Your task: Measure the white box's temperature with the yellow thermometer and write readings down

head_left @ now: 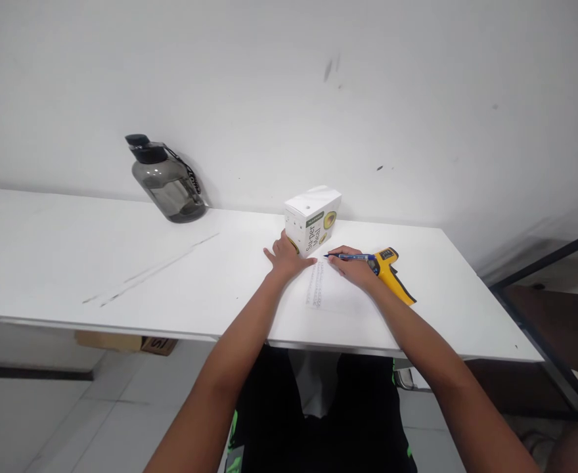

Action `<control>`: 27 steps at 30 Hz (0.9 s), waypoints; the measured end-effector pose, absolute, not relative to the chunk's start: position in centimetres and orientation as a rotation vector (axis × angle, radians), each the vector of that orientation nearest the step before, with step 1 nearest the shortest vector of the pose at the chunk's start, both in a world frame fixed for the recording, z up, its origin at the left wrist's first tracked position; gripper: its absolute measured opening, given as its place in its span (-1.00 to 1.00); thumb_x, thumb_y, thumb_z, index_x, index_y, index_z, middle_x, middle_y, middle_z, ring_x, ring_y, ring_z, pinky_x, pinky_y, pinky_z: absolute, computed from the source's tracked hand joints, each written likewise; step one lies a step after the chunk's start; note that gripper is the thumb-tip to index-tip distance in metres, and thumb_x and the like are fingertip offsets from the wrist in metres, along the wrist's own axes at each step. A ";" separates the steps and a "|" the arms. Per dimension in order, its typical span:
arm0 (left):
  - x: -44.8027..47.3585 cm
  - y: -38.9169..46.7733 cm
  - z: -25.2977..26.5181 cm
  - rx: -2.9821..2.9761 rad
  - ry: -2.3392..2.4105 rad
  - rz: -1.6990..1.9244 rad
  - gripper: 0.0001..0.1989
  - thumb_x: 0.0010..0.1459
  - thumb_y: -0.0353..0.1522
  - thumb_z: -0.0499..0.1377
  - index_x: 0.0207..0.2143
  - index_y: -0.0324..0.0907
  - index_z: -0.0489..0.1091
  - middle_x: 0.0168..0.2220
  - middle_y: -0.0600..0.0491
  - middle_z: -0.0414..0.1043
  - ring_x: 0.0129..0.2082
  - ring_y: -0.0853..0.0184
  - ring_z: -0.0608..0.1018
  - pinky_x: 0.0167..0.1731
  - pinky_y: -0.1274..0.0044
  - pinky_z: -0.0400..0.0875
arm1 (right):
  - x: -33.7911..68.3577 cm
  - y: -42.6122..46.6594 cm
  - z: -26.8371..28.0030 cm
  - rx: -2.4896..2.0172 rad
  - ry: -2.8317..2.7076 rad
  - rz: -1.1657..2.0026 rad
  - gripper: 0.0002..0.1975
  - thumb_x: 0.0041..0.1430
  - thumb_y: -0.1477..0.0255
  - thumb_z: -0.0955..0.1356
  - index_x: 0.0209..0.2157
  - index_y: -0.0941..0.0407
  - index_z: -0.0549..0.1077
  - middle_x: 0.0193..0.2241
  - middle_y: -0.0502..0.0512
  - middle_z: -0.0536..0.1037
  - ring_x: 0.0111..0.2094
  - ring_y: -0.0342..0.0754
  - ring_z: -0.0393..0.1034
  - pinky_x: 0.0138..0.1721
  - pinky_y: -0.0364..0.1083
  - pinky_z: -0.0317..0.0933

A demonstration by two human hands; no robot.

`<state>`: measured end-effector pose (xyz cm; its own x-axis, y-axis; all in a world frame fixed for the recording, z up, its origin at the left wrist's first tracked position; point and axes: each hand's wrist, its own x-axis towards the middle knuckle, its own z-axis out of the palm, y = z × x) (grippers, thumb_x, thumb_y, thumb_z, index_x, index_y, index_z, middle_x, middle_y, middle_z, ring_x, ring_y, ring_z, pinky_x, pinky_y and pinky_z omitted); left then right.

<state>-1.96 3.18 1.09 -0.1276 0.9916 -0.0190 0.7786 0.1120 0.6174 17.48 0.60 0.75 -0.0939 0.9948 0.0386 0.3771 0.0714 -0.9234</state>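
My right hand (351,261) is closed around a blue pen (362,257), its tip low over a thin white sheet of paper (338,295) with columns of small handwriting. My left hand (285,257) lies spread at the lower left of a white "Super Meal" carton (312,220) printed with avocados. Its thumb stretches across the top of the sheet and its fingers reach beside the carton; whether they press on it I cannot tell. Just right of my right hand, partly behind it, lies a yellow and black infrared thermometer gun (392,272).
A grey see-through water bottle (168,187) with a black lid stands against the wall, at the left of the white table (121,263). A cardboard box (116,341) is on the floor below. Beyond the table's right end stands a dark metal frame (545,259).
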 end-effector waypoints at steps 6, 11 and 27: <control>-2.0 2.9 1.5 1.715 1.959 0.643 0.22 -0.24 -0.04 0.36 0.29 -0.08 -0.35 0.29 -0.25 0.03 0.39 -0.08 -0.06 0.30 0.02 -0.45 | 17.0 0.2 1.0 -1.495 -1.639 0.874 -0.78 0.02 0.22 0.34 -0.44 0.07 0.50 -0.41 0.05 0.54 -0.34 -0.02 0.38 -0.29 -0.05 0.25; -2.1 3.1 1.2 1.723 1.962 0.640 0.22 -0.25 -0.04 0.36 0.29 -0.08 -0.36 0.30 -0.25 0.03 0.38 -0.09 -0.05 0.29 0.00 -0.46 | 16.8 0.1 1.0 -1.510 -1.634 0.883 -0.77 0.04 0.20 0.33 -0.43 0.08 0.50 -0.42 0.06 0.54 -0.34 -0.01 0.37 -0.29 -0.05 0.23; -2.0 3.0 1.2 1.728 1.947 0.650 0.23 -0.26 -0.01 0.36 0.29 -0.09 -0.34 0.27 -0.24 0.05 0.38 -0.11 -0.06 0.30 0.01 -0.45 | 17.1 0.7 0.4 -1.523 -1.627 0.891 -0.82 0.01 0.25 0.33 -0.46 0.07 0.47 -0.44 0.03 0.52 -0.36 -0.02 0.35 -0.35 -0.06 0.20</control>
